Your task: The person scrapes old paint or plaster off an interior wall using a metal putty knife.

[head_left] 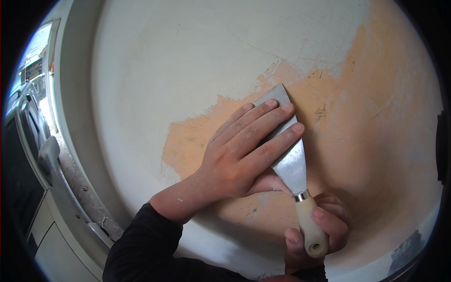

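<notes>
A metal scraper [290, 165] with a pale handle lies at an angle against a panel [141, 84] painted pale grey. My left hand [239, 150] rests over its blade with fingers stretched flat and together pressing on the metal, the thumb partly hidden under the blade's edge. Low at the right, my right hand [331, 221] is closed round the scraper's handle. An irregular orange-beige patch [366, 84] spreads across the panel around the blade, with scuffs and ragged edges.
At the left stands a pale vehicle [51, 221] with dark windows, beside a narrow strip of gritty ground [70, 169] and a bright opening [42, 37] with signage. A dark grey patch [406, 249] shows at the panel's lower right.
</notes>
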Demonstrator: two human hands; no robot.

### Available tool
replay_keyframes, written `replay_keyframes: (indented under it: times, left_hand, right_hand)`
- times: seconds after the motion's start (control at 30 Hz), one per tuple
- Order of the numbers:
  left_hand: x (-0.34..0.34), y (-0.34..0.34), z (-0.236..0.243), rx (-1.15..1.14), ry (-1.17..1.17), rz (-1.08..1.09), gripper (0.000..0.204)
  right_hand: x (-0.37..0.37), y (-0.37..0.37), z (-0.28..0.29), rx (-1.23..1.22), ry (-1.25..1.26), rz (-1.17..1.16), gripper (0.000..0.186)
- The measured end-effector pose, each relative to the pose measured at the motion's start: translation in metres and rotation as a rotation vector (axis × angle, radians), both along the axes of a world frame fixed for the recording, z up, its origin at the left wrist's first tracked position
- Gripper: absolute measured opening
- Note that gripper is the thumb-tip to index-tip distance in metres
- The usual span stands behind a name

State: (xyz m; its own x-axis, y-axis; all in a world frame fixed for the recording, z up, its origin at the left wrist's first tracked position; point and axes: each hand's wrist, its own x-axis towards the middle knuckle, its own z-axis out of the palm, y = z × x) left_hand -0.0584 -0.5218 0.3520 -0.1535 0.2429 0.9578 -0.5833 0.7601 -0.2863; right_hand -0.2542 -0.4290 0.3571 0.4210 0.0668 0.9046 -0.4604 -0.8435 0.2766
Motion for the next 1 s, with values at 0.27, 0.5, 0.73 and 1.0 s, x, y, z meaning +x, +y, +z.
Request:
replay_keyframes:
  times: [0.27,0.5,0.73,1.0]
  left_hand:
    - [0.007,-0.003,0.0,0.08,-0.037,-0.08,0.075]
    - [0.002,0.001,0.001,0.089,-0.031,-0.043,0.069]
    - [-0.005,0.004,0.001,0.074,-0.001,0.005,0.068]
    - [-0.002,0.002,0.003,0.021,0.039,0.037,0.069]
  right_hand:
    - [0.005,0.012,0.022,-0.19,0.171,-0.198,0.033]
    - [-0.005,-0.006,0.034,-0.292,0.129,-0.04,0.033]
    - [-0.011,-0.013,0.027,-0.258,0.065,0.033,0.032]
    - [-0.002,-0.016,0.025,-0.277,-0.032,0.073,0.031]
